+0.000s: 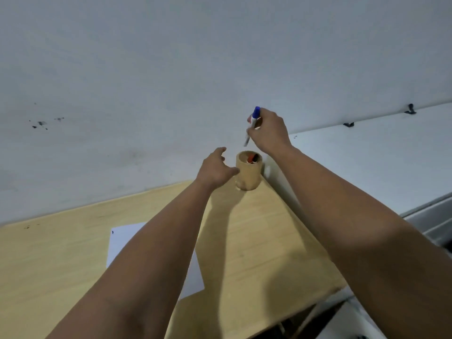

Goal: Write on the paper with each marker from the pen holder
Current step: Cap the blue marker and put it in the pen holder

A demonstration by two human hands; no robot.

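A round wooden pen holder [248, 176] stands at the far right corner of the light wooden desk [256, 253], against the wall. A red-capped marker [252, 158] shows inside it. My right hand [269, 133] grips a white marker with a blue cap [253, 123], held upright a little above the holder's mouth, cap end up. My left hand [215, 167] hovers just left of the holder with fingers spread, thumb near its rim; whether it touches is unclear. A white sheet of paper [122, 243] lies on the desk, largely hidden under my left forearm.
A white wall [171, 69] rises right behind the desk, with dark smudges at the left. To the right, a white panel [367, 155] with black clips borders the desk. The desk's front right edge drops to a dark gap.
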